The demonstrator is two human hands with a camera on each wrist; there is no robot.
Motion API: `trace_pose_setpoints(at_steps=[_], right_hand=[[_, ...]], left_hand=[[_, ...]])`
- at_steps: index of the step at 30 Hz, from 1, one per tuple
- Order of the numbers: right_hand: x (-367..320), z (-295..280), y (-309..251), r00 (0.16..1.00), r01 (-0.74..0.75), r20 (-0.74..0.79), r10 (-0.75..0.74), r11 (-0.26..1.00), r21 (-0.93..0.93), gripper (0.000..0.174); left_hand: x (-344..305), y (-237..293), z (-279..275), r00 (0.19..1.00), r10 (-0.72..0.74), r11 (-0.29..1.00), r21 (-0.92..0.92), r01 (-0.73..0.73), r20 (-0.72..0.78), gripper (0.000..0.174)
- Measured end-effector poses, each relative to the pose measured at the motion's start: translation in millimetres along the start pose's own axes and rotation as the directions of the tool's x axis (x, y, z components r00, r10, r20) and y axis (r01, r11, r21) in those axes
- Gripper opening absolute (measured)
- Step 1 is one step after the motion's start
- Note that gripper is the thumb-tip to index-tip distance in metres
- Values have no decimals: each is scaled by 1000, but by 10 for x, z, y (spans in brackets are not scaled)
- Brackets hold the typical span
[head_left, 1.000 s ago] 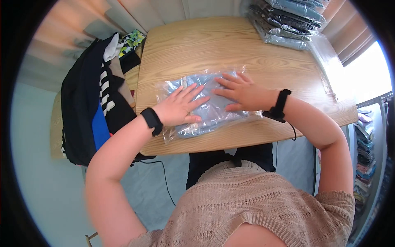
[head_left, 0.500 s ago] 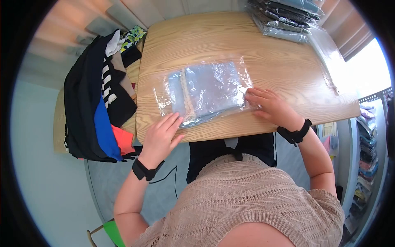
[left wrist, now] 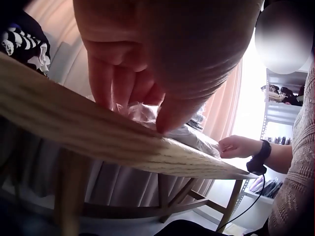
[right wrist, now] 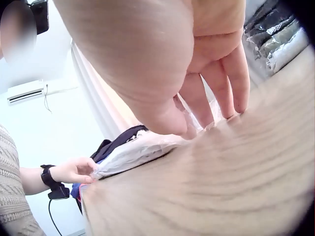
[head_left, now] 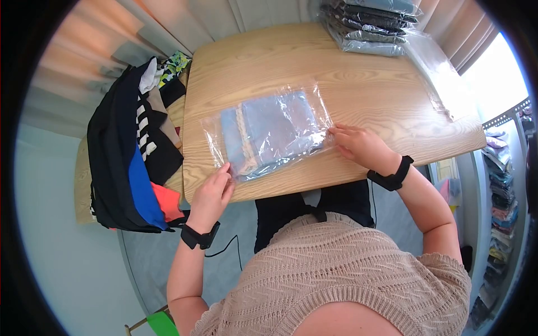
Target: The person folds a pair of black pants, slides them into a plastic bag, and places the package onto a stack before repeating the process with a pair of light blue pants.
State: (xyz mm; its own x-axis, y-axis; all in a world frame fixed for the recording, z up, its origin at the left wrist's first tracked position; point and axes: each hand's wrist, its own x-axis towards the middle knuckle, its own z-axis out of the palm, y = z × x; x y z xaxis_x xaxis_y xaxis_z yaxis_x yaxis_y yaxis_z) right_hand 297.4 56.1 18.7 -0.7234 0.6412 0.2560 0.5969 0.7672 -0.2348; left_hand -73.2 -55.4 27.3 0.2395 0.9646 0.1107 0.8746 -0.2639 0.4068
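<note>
A folded light-blue garment with a cream lace strip lies inside a clear plastic bag on the wooden table. At the bag's near left corner, my left hand holds the plastic between fingers and thumb. My right hand pinches the bag's right edge, its fingertips on the plastic. The right wrist view shows the right hand's thumb and fingers at the film, close over the tabletop. In the left wrist view the left hand reaches over the table edge, hiding most of the bag.
Dark clothes are heaped left of the table, with blue and coral pieces among them. Several bagged garments are stacked at the far right. Flat clear plastic bags lie along the right edge. A shelf of packed clothes stands at right.
Both hands have slid from flat on top of the bag out to its left and right edges. The bag lies flatter, the lace strip uncovered, and has shifted slightly left since half a second ago.
</note>
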Motion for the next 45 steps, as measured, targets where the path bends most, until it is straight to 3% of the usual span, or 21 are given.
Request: trace_pose_setpoints(at_steps=[4, 10, 11, 13, 14, 15, 16, 18, 19, 20, 22, 24, 26, 27, 29, 31, 33, 37, 45], right_hand=[[24, -38, -19, 997, -78, 14, 78, 996, 31, 18], [75, -303, -142, 960, -269, 133, 245, 942, 203, 17], [83, -340, -149, 961, -267, 134, 244, 943, 199, 17], [110, -408, -183, 942, -192, -192, 275, 912, 362, 17], [144, -496, -207, 943, -193, -188, 274, 913, 360, 17], [197, -635, -232, 922, -107, -305, 239, 913, 394, 12], [240, -780, -252, 883, -16, -421, 208, 909, 416, 12], [240, -1075, -237, 910, -188, -153, 385, 713, 675, 16], [307, -1111, -190, 923, -92, -185, 336, 662, 744, 18], [367, -1123, -150, 923, -86, -193, 334, 666, 741, 18], [485, -1076, -27, 881, -290, 24, 473, 499, 816, 19], [578, -754, 286, 863, -394, 144, 484, 467, 791, 22], [621, -375, 510, 796, -508, 279, 538, 341, 791, 22], [586, -134, 692, 764, -569, 349, 543, 313, 761, 23], [562, -17, 788, 729, -626, 419, 541, 282, 727, 24], [579, -78, 644, 623, -618, 397, 674, 113, 778, 27], [554, -11, 729, 634, -622, 436, 639, 86, 778, 27], [557, 60, 869, 685, -630, 474, 554, 122, 767, 23], [572, 63, 850, 626, -668, 468, 624, 120, 734, 24]], left_hand=[[-25, -28, 9, 995, 42, 999, -23, -45, -87, 22], [22, -95, -36, 993, 48, 998, -25, -51, -107, 9], [41, -84, -84, 985, 21, 997, -74, -34, -173, 7], [112, -22, -269, 972, -13, 992, -128, -18, -235, 7], [174, 25, -424, 943, 28, 984, -158, -85, -331, 9], [220, 95, -571, 903, 64, 972, -180, -154, -426, 12], [251, 213, -685, 883, -32, 951, -287, -118, -469, 16], [341, 293, -956, 917, -109, 892, -445, -80, -384, 21], [443, 344, -1018, 920, -162, 863, -503, -43, -357, 25], [553, 290, -1035, 918, -156, 865, -499, -50, -364, 25], [792, 92, -962, 975, -148, 816, -578, 27, -164, 27], [1015, -211, -650, 977, -214, 707, -686, 171, 23, 24], [1179, -504, -323, 943, -225, 616, -714, 334, 247, 25], [1197, -586, -167, 942, -224, 615, -714, 335, 249, 25], [1213, -665, 45, 828, -470, 401, -762, 509, 306, 28], [1217, -612, -26, 816, -462, 366, -763, 533, 348, 28], [1188, -564, -47, 798, -452, 323, -761, 563, 398, 28], [1267, -641, 9, 807, -433, 454, -677, 580, 401, 25], [1283, -618, 62, 791, -467, 424, -685, 592, 395, 28]])
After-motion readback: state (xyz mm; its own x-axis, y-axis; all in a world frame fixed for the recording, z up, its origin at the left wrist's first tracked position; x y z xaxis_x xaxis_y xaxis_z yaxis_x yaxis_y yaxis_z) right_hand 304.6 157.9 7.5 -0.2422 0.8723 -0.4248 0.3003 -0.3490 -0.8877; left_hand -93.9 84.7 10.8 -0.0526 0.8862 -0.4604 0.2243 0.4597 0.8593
